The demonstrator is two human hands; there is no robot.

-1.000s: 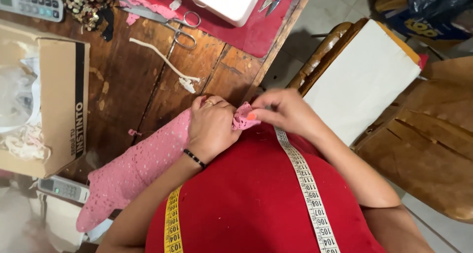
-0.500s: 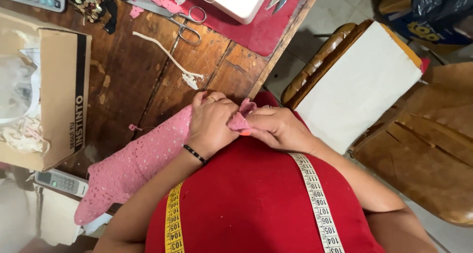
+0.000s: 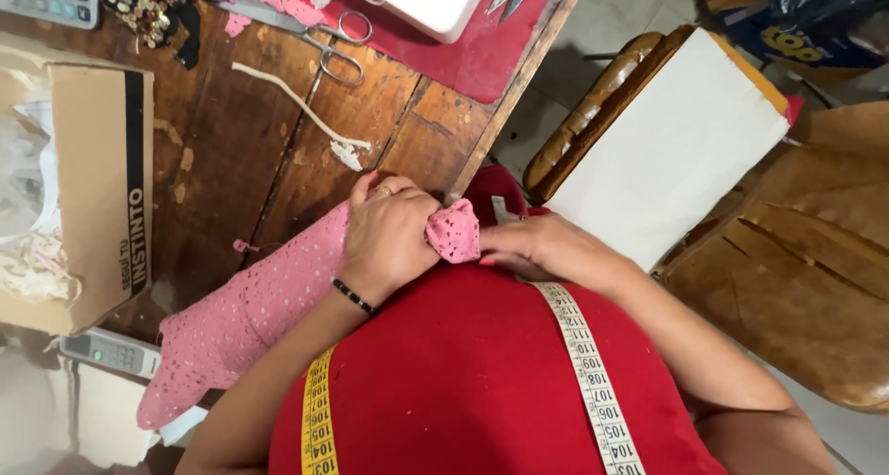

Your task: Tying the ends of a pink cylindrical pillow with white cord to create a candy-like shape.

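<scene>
A long piece of pink eyelet fabric (image 3: 250,313) lies across the wooden table edge toward my lap. My left hand (image 3: 389,239) presses and grips it near its right end, with a bunched tip (image 3: 454,232) sticking out past the fingers. My right hand (image 3: 546,251) rests just right of that tip, fingers closed together and touching it at the table's corner. A measuring tape (image 3: 583,364) hangs around my neck over a red top.
Scissors (image 3: 324,40) and a white cord (image 3: 306,114) lie on the wooden table (image 3: 231,169). A cardboard box (image 3: 83,188) stands at the left, a remote (image 3: 111,353) below it. A white machine on red cloth (image 3: 463,63) is at the top; a chair with white cushion (image 3: 667,151) stands right.
My right hand has slid down and right, off the top of the fabric tip. The pink tip now pokes out between both hands.
</scene>
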